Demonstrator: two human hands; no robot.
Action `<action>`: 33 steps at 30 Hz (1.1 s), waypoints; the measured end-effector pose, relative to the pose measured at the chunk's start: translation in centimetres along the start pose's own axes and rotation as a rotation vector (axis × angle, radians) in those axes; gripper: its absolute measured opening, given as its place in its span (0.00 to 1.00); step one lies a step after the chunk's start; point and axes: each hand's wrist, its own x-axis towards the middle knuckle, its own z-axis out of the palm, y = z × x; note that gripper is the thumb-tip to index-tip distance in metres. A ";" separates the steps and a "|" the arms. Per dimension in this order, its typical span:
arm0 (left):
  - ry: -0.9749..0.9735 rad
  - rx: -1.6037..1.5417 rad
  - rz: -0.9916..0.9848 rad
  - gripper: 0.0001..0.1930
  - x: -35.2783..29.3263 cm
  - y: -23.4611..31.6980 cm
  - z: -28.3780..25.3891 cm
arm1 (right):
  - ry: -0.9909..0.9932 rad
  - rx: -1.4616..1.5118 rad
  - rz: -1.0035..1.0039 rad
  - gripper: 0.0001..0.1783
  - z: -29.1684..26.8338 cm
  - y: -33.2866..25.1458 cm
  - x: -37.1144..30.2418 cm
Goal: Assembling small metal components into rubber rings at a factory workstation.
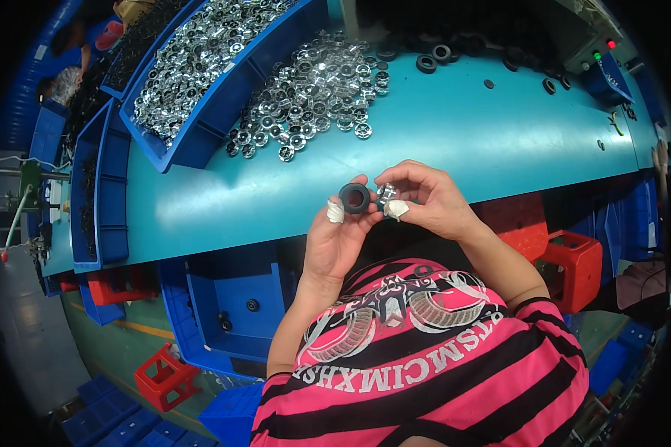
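My left hand (337,237) is closed around a small black rubber tyre (355,198), its round hole facing up toward me. Right beside it, my right hand (429,200) pinches a shiny chrome toy wheel hub (385,194) between thumb and fingers. The two parts are very close together; whether they touch I cannot tell. White wrapping covers the thumb tip of each hand. Both hands hover over the near edge of the teal table (455,141). Beyond them lies a loose heap of chrome wheel hubs (306,97).
A blue bin (194,123) full of hubs stands at the left, beside a narrower blue bin (113,201). Black tyres (426,63) lie along the far side. Below the edge are a blue crate (238,287) and red stools (574,272). Another person's arm shows far left.
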 end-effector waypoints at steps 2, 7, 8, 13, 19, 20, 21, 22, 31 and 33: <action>0.006 -0.001 -0.001 0.32 0.0 0.0 0.0 | 0.018 0.035 0.005 0.19 0.3 0.0 0.0; 0.029 0.008 -0.006 0.31 -0.2 -0.1 -0.1 | 0.040 0.004 -0.016 0.17 0.5 0.1 0.0; 0.038 0.026 0.005 0.31 -0.2 -0.1 0.1 | 0.050 -0.001 -0.011 0.17 0.6 0.2 0.0; 0.073 0.093 0.033 0.30 0.0 -0.5 0.7 | 0.123 -0.290 -0.215 0.14 1.1 0.0 0.0; 0.073 0.133 0.040 0.27 0.1 -0.8 0.8 | 0.195 -0.692 -0.512 0.14 1.9 -0.2 0.6; 0.073 0.144 0.045 0.27 0.1 -0.8 0.8 | 0.208 -0.701 -0.523 0.14 2.1 -0.3 0.6; 0.074 0.155 0.049 0.27 0.1 -0.7 0.8 | 0.208 -0.674 -0.509 0.14 2.0 -0.2 0.6; 0.074 0.165 0.052 0.27 0.0 -0.7 0.8 | 0.208 -0.648 -0.493 0.14 1.9 -0.1 0.5; 0.111 0.270 0.054 0.24 0.1 -0.7 1.6 | 0.294 -0.711 -0.627 0.16 2.5 1.1 0.8; 0.104 0.442 0.078 0.23 0.1 -0.8 1.6 | 0.301 -0.770 -0.675 0.18 2.7 1.2 0.9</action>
